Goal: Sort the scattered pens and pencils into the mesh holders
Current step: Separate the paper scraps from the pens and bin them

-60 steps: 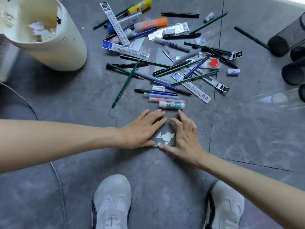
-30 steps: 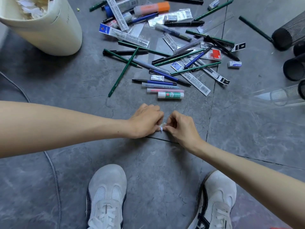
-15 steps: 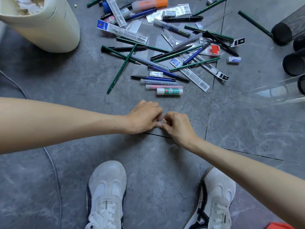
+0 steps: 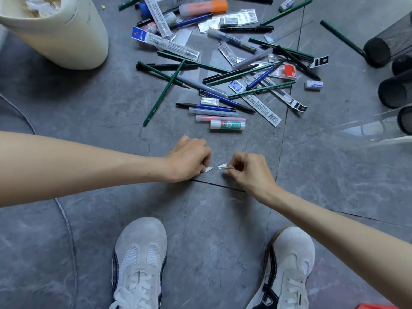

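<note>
Scattered pens and green pencils (image 4: 223, 70) lie in a heap on the grey tiled floor, mixed with plastic wrappers, erasers and a glue stick (image 4: 227, 125). Black mesh holders (image 4: 388, 50) lie on their sides at the right edge. Below the heap, my left hand (image 4: 189, 160) has curled fingers pinching a small white paper scrap (image 4: 209, 169). My right hand (image 4: 247, 169) pinches another white scrap (image 4: 222, 166) just to the right. The two hands are a little apart.
A cream waste bin (image 4: 64, 34) holding paper bits stands at the top left. A grey cable (image 4: 66, 219) runs down the left. My two grey shoes (image 4: 140, 259) are at the bottom. A clear plastic case (image 4: 367, 128) lies at the right.
My flat hands swept the paper scraps together, then curled and pinched them. They have now moved slightly apart, each with a scrap. The view has drifted down toward the shoes.
</note>
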Tool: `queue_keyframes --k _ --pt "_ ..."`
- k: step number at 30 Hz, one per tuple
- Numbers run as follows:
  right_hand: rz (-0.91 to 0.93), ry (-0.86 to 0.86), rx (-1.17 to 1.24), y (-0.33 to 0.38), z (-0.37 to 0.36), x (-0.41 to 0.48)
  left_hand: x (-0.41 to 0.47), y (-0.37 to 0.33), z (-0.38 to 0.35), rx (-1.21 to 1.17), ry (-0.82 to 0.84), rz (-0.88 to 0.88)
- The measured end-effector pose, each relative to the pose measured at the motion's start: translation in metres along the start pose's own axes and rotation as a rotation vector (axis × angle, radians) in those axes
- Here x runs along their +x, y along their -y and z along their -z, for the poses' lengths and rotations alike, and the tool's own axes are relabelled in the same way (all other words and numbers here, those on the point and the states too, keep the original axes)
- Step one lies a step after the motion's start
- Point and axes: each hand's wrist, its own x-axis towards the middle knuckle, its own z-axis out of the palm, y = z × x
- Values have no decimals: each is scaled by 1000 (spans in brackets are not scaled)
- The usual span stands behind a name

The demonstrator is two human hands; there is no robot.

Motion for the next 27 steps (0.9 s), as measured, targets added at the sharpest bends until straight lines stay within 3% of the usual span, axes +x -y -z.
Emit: queue_keyframes --k 6,15,20,27 --pt "-30 5 -67 4 -7 4 -1 1 -2 2 -1 -23" --pt "41 201 -369 22 0 16 -7 4 -2 -73 -48 -61" --pt "210 126 -403 16 -4 4 -9 8 -1 -145 -92 -43" --pt "279 106 -347 15 -6 2 -11 14 2 -167 -113 10"
